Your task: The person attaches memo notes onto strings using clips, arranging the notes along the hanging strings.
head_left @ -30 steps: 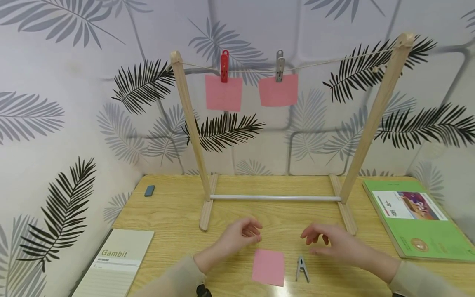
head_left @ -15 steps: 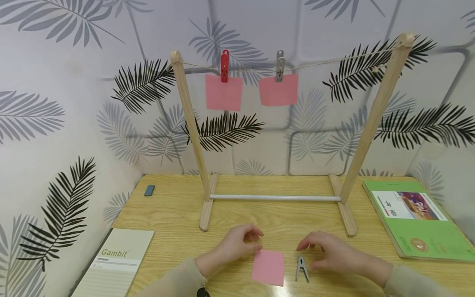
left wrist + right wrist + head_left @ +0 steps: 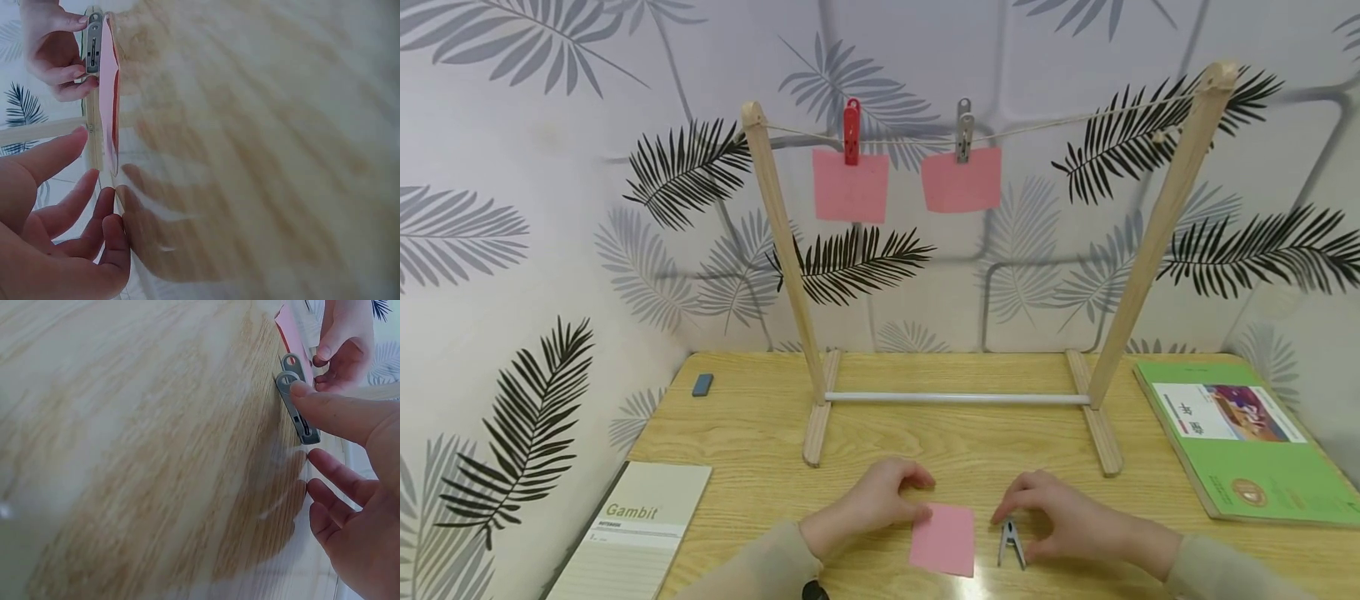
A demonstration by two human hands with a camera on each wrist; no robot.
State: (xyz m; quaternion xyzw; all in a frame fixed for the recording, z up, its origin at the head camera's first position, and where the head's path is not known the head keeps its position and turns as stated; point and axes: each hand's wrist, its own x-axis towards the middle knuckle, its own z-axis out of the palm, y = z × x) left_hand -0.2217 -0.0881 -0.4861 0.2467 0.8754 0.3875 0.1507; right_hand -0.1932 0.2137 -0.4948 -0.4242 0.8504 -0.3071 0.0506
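A pink paper square (image 3: 942, 540) lies flat on the table. My left hand (image 3: 880, 500) is at its upper left corner, thumb at the paper's edge and fingers loosely bent. In the left wrist view, these fingers (image 3: 75, 219) are apart from the paper. Just right of the paper lies a grey clothespin (image 3: 1011, 546), its two legs toward me. My right hand (image 3: 1063, 521) arches around it, index finger near its top and thumb near one leg. In the right wrist view the thumb overlaps the clothespin (image 3: 297, 403); whether it touches cannot be told.
A wooden rack (image 3: 1120, 333) with a string stands behind the hands. Two pink papers hang there, one from a red clothespin (image 3: 852, 133), one from a grey one (image 3: 964, 133). A notebook (image 3: 632, 525) lies left, a green book (image 3: 1255, 442) right, a small blue-grey block (image 3: 702, 384) back left.
Both hands have come down toward me: the left hand to the paper's upper left corner, the right hand around the clothespin. Paper and clothespin have stayed in place.
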